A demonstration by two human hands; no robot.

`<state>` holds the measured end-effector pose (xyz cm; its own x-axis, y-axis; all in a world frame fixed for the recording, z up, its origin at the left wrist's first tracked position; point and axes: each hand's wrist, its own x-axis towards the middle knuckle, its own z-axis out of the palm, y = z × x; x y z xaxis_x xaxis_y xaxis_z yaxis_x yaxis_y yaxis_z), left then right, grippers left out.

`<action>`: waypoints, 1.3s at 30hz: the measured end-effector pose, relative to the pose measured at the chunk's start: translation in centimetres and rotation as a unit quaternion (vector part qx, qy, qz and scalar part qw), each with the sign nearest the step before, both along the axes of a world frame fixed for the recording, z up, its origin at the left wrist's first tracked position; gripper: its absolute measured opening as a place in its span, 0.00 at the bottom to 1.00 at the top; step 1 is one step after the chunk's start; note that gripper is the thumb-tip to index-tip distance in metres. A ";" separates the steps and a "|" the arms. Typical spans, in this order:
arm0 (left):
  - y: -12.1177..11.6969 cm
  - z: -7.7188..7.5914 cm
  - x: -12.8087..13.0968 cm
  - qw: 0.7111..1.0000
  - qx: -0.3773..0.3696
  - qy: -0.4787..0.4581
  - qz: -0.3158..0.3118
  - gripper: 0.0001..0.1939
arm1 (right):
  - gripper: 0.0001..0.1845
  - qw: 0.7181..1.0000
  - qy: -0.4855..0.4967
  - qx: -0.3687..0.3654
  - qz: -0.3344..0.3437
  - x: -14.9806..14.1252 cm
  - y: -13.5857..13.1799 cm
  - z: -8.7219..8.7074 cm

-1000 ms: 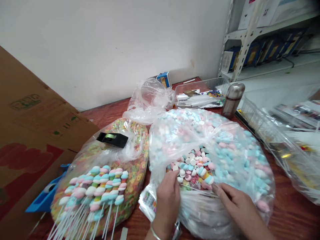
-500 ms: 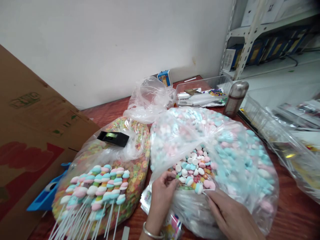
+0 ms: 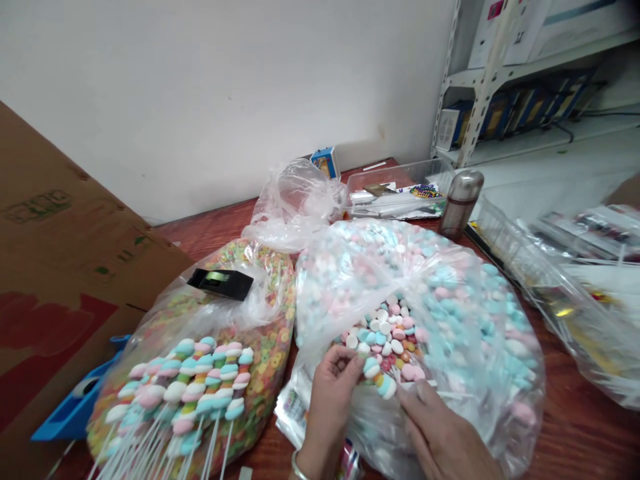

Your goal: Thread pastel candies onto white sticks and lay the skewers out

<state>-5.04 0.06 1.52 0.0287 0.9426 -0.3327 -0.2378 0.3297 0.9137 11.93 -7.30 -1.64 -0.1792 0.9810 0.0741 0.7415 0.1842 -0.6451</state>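
The left hand (image 3: 331, 393) is curled, its fingertips pinched together just beside a short stack of striped marshmallow candies (image 3: 379, 377); whether they grip a piece is hard to tell. The right hand (image 3: 440, 430) is half open, its fingers reaching the foot of that stack, and its hold is also unclear. Both hands sit at the near edge of an opening in a big clear bag of pastel candies (image 3: 400, 287) on the desk (image 3: 590, 427). To the left, candy skewers (image 3: 185, 393) lie on a bag of cereal rings (image 3: 265, 347), with a tape dispenser (image 3: 221, 285) on top. Farther off stand a plastic box (image 3: 395, 193) and a steel flask (image 3: 460, 203).
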 end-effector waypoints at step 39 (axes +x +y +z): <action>4.5 -2.1 6.6 0.948 0.120 0.244 -0.163 0.02 | 0.21 0.977 0.093 -0.118 -0.151 5.7 -0.2 -0.5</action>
